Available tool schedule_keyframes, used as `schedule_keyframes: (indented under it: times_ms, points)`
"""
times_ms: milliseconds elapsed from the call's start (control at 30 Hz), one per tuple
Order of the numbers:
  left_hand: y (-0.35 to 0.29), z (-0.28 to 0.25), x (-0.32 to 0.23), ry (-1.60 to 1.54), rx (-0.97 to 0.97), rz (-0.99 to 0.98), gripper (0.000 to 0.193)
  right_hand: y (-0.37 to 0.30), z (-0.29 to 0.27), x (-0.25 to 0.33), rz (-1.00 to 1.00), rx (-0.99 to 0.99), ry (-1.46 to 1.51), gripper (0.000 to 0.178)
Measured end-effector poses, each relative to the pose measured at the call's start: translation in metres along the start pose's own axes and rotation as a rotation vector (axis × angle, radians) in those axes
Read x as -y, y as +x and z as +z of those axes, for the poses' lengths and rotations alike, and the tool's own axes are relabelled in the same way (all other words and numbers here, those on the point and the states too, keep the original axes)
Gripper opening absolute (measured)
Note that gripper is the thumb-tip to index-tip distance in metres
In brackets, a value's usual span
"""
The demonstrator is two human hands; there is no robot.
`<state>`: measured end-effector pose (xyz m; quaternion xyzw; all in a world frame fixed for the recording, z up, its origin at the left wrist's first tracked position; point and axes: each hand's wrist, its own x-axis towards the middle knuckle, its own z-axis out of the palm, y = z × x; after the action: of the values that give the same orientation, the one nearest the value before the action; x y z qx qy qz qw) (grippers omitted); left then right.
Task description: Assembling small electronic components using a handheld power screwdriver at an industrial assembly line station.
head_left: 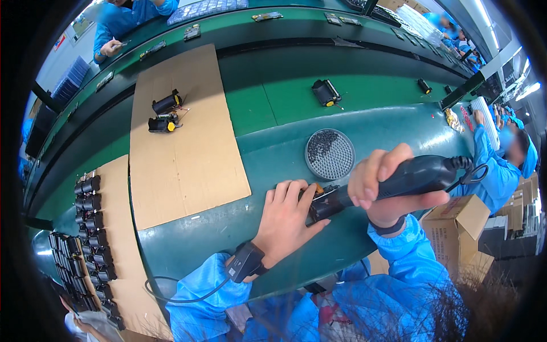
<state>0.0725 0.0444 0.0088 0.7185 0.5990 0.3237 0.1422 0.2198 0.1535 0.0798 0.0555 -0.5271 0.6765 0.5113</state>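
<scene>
My right hand [376, 182] is wrapped round a black electric screwdriver [420, 175], its cord leaving from the right end. The tool's tip points left and down at a small black plastic housing [326, 207] on the green bench. My left hand [283, 222] grips that housing from the left, thumb on the near side and fingers on the far side. Part of the housing hides behind fingers and tool, and the contact at the tip cannot be made out. Just beyond stands a round grey dish [343, 165] with small dark screws heaped at its left.
Cardboard sheets [188, 188] lie to the left; two black housings [165, 104] rest on one, rows of black parts [94, 228] on another. A green conveyor [273, 102] beyond carries another housing [326, 92]. Co-workers sit across and at right, near an open carton [456, 228].
</scene>
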Motion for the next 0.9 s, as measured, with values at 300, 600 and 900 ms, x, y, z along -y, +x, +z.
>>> schedule_keyframes:
  times_ms: [300, 600, 900]
  points:
    - [-0.001, 0.000, 0.003, -0.009, -0.010, 0.010, 0.070, -0.005, 0.003, -0.010, 0.096, -0.068, -0.061, 0.096]
    - [-0.001, 0.000, 0.004, -0.010, -0.014, 0.012, 0.069, -0.002, 0.005, -0.017, 0.067, -0.061, -0.169, 0.088]
    - [-0.002, 0.001, 0.004, -0.007, -0.012, 0.006, 0.070, -0.008, 0.003, -0.019, 0.100, -0.027, -0.072, 0.093]
